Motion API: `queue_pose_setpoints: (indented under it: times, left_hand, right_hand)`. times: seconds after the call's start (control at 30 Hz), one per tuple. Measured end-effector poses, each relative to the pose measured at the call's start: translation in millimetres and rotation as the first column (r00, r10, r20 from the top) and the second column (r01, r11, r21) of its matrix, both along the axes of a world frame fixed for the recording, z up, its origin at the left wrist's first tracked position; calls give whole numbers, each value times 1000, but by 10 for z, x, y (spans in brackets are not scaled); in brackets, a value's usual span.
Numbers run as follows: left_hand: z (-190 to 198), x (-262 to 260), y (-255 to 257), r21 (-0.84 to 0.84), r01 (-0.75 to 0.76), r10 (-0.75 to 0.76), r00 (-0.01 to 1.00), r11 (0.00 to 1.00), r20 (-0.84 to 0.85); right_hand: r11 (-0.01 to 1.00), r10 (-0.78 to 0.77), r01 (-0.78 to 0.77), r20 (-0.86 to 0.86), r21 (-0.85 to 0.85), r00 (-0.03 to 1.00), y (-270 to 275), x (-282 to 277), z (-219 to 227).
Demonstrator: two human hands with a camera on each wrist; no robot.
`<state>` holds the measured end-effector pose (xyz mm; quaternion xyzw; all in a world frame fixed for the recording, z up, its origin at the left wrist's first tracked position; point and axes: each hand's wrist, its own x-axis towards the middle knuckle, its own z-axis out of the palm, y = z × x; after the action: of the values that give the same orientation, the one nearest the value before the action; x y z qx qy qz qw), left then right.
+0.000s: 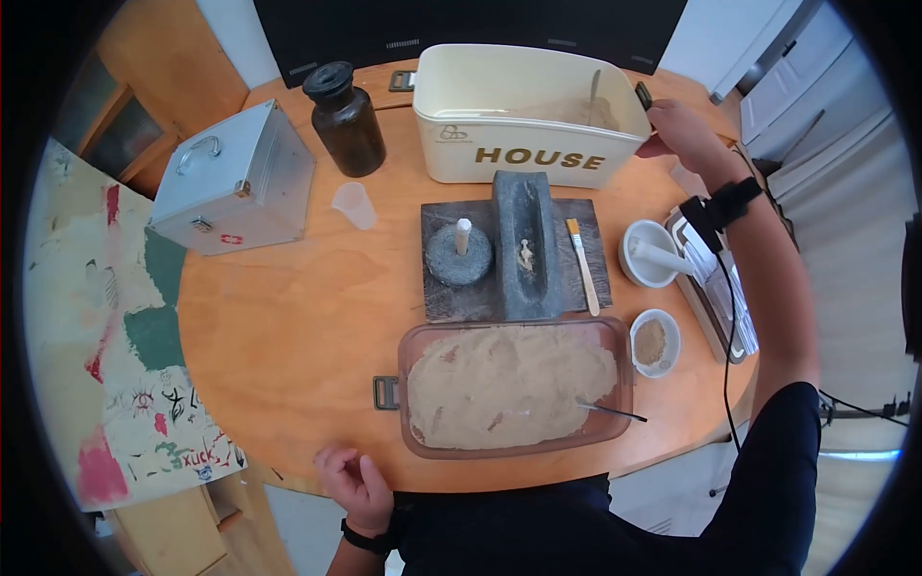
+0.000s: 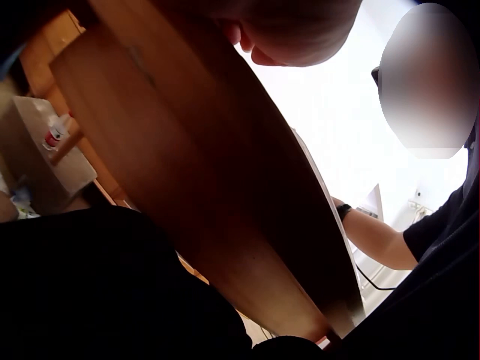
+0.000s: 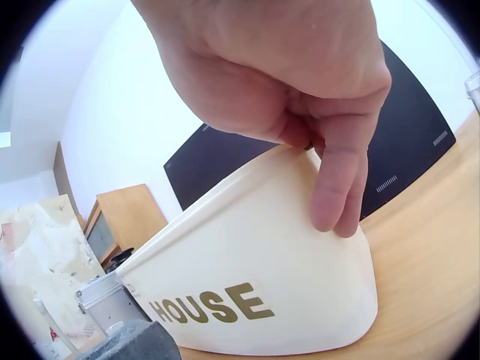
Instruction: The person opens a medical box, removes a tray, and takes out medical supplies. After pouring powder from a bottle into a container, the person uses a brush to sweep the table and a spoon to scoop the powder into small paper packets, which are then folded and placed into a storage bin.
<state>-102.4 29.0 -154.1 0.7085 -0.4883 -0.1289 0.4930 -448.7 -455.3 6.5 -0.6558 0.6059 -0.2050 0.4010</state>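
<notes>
My right hand (image 1: 684, 134) grips the right end of a cream bin (image 1: 538, 158) marked HOUSE, by its dark handle (image 1: 643, 94). In the right wrist view the thumb and forefinger meet at the rim while other fingers (image 3: 335, 187) hang down the end wall. Some powder and an upright thin handle (image 1: 594, 86) show inside the bin. My left hand (image 1: 355, 488) is loosely curled at the table's front edge, holding nothing. Nearest to it is a pinkish clear tray (image 1: 407, 444) of pale sand-like powder (image 1: 509, 384), with a dark-handled tool (image 1: 615, 411) stuck in it.
Before the bin, a dark board (image 1: 442, 305) bears a stone trough (image 1: 509, 250), a stone wheel (image 1: 451, 261) and a brush (image 1: 583, 269). To the right stand a mortar (image 1: 638, 273) and a powder bowl (image 1: 665, 365). A brown bottle (image 1: 351, 134), plastic cup (image 1: 357, 206) and metal case (image 1: 264, 192) stand left.
</notes>
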Motion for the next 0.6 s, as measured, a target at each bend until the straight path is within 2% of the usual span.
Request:
queue_pose_setpoints:
  times: [0.07, 0.1, 0.13, 0.2, 0.23, 0.27, 0.3, 0.33, 0.4, 0.43, 0.5, 0.6]
  left_hand:
    - [-4, 2, 7, -22, -3, 3, 1000, 1000, -19]
    - [-14, 4, 4, -41, -11, 10, 1000, 999, -25]
    - [-41, 17, 3, -46, 21, -23, 999, 999, -46]
    - [-126, 55, 49, -101, 4, -6, 1000, 995, -15]
    - [-143, 68, 83, -98, 39, -41, 999, 994, -21]
    - [-149, 67, 84, -103, 50, -54, 998, 993, -36]
    - [-148, 65, 82, -102, 41, -42, 999, 994, -9]
    - [-145, 70, 83, -100, 29, -27, 999, 995, 22]
    - [-149, 70, 75, -93, 28, -26, 999, 995, 24]
    - [-150, 70, 70, -84, 24, -22, 999, 996, 33]
    - [-156, 72, 70, -76, 20, -19, 1000, 997, 13]
    - [-147, 57, 65, -62, 12, -12, 1000, 998, -6]
  right_hand:
    - [999, 28, -29, 89, 16, 996, -85, 1, -54]
    - [988, 154, -153, 54, -23, 987, -200, -117, -119]
    - [992, 123, -122, 32, -25, 992, -244, -206, -53]
    - [998, 13, -23, -158, -62, 987, -309, -367, 95]
    - [998, -9, -2, -179, -65, 984, -388, -531, 145]
    - [985, 0, -105, -609, -138, 793, -476, -690, 177]
    - [961, -35, -232, -901, -149, 432, -544, -837, 176]
    - [961, -39, -231, -904, -150, 426, -503, -918, 163]
    - [991, 56, -133, -914, 3, 401, -354, -1055, 112]
    - [991, 54, -132, -916, 1, 398, -347, -1094, 80]
    - [984, 176, -82, -937, 158, 301, -384, -1150, 0]
    - [987, 157, -62, -950, 146, 271, -603, -1322, -182]
